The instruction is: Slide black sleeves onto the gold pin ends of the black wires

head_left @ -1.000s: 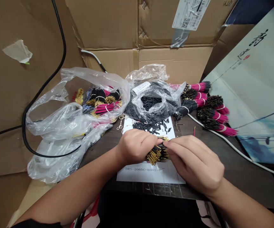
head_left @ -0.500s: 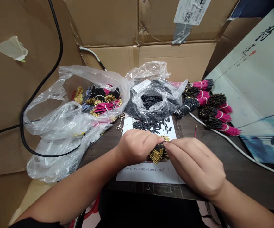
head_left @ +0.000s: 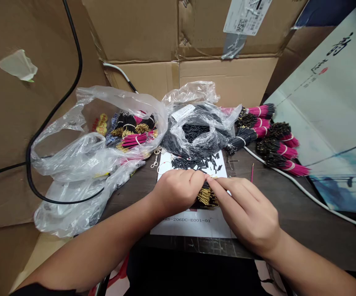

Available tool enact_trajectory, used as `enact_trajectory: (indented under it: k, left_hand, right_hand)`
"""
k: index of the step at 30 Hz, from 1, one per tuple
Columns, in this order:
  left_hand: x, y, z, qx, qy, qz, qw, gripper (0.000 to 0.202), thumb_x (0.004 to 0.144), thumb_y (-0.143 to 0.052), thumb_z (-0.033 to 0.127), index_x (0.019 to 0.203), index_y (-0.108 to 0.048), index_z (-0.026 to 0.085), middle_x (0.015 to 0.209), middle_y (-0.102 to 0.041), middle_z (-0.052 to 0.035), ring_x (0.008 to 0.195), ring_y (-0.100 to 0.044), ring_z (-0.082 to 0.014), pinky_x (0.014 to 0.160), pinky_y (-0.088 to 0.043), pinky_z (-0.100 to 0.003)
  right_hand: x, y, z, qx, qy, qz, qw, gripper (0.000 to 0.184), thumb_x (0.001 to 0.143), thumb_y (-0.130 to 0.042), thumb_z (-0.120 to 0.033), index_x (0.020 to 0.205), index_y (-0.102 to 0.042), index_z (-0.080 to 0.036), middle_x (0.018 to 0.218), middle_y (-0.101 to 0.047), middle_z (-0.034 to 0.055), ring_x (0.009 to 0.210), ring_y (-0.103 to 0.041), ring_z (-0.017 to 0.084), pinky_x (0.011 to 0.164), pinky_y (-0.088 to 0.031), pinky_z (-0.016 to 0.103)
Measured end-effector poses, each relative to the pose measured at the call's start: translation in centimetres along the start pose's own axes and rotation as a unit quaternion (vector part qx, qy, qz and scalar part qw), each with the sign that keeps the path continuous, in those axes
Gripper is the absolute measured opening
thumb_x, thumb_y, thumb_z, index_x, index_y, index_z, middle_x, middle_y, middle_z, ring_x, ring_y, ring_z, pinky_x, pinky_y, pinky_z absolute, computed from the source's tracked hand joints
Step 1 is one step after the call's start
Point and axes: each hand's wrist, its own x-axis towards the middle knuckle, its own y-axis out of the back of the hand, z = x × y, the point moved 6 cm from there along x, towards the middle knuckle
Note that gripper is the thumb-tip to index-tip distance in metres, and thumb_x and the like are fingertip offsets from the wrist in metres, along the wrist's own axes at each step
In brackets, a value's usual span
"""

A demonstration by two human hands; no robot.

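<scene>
Backdrop: opened cardboard cartons (head_left: 135, 33) stand behind, a black cable (head_left: 27, 156) looping down the left flap
Surface: dark wooden tabletop (head_left: 301, 222), with a white cable (head_left: 298, 191) running along its right side
Left hand (head_left: 178, 192): curled closed around a black-wire bundle (head_left: 205, 196), fingers wrapped over the wires
Right hand (head_left: 246, 213): fingers narrow and reaching in, tips on the bundle's upper edge beside the left fingers; whether they pinch any wires cannot be told
Bundle position: between both hands, gold pins showing, just above a printed sheet (head_left: 190, 228) labelled DRS-206DC-E001-01
Nearby: short black tubes (head_left: 193, 163) scattered on white paper; a clear bag (head_left: 196, 142) of more tubes behind them; pink-sleeved wire bundles (head_left: 260, 111) to the right
Change: right hand has drawn in closer to the left, fingertips now over the pins
</scene>
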Motion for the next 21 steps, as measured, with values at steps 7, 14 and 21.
enact_trajectory:
  k: [7,14,21]
  left_hand:
    - [-0.1,-0.9,-0.4,-0.172,0.031,-0.02,0.984,0.017,0.086,-0.043,0.025,0.073,-0.049,0.015,0.06,-0.052,0.0008,0.053,-0.048,-0.0101,0.052,-0.035,-0.024]
    - [0.0,-1.1,-1.4,-0.38,0.114,0.011,0.918,0.011,0.088,-0.05,0.019,0.087,-0.059,0.013,0.079,-0.064,-0.0017,0.07,-0.06,-0.007,0.067,-0.045,-0.017]
    - [0.4,-0.9,-1.2,-0.457,0.143,-0.024,0.877,0.014,0.089,-0.051,0.019,0.089,-0.062,0.012,0.081,-0.066,-0.0024,0.072,-0.06,-0.0064,0.069,-0.047,-0.017]
  right_hand:
    - [0.0,0.0,1.6,0.093,-0.089,0.021,0.992,0.047,0.076,-0.061,0.004,0.12,-0.06,-0.011,0.099,-0.065,0.0093,0.091,-0.057,0.016,0.081,-0.051,0.034]
    - [0.5,0.5,2.1,0.142,-0.133,0.027,0.98,0.039,0.076,-0.062,0.001,0.112,-0.061,-0.014,0.099,-0.066,0.0054,0.091,-0.06,0.013,0.083,-0.052,0.031]
    - [0.2,0.1,2.0,0.161,-0.122,0.033,0.979,0.035,0.076,-0.061,0.001,0.107,-0.06,-0.015,0.1,-0.067,0.0052,0.091,-0.062,0.014,0.084,-0.053,0.032]
